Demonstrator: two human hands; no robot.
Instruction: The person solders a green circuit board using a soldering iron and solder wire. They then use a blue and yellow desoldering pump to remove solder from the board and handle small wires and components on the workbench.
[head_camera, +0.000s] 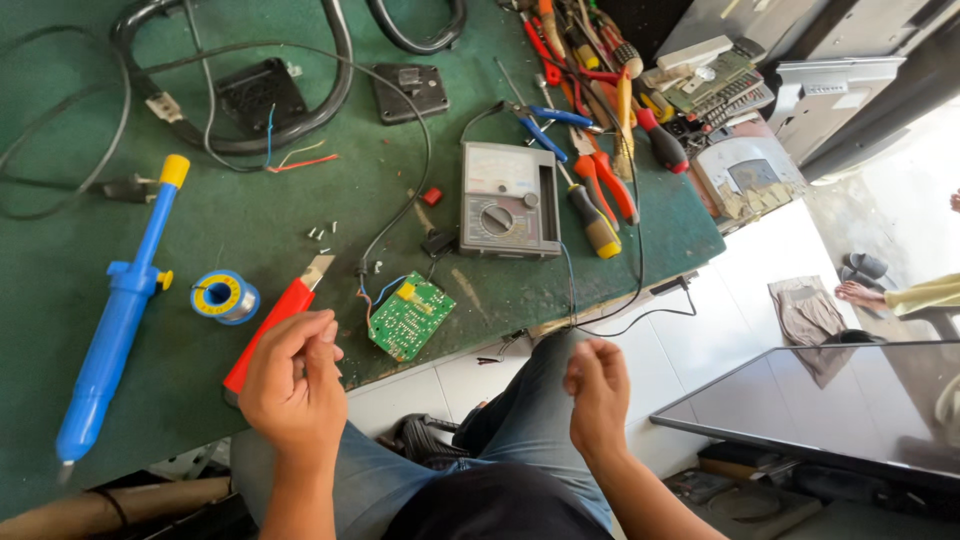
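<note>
We see both hands raised in front of the seated person, above the lap in blue jeans (520, 430). The left hand (293, 385) hovers over the near edge of the green bench (60, 290), fingers curled inward with thumb and forefinger pinched; whether something small sits between them we cannot tell. The right hand (598, 385) is off the bench, over the knee, fingers loosely curled — we cannot tell if it holds anything either.

Nearest the left hand lies a red utility knife (270, 325), blade end pointing up and away, its handle partly hidden behind the hand. Just beside the knife's tip sits a small green circuit board (410, 315) with thin wires running from its upper edge. A spool of solder (224, 297) lies left of the knife, and beyond it a long blue desoldering pump (118, 310) with a yellow cap.

Further back on the bench: an analog multimeter (508, 200), a few small screws (322, 232), black cables (240, 130), and a heap of screwdrivers and pliers (590, 130) — handles red, orange, yellow. A flat dark screen panel (840, 400) rests on the tiled floor to the right.
</note>
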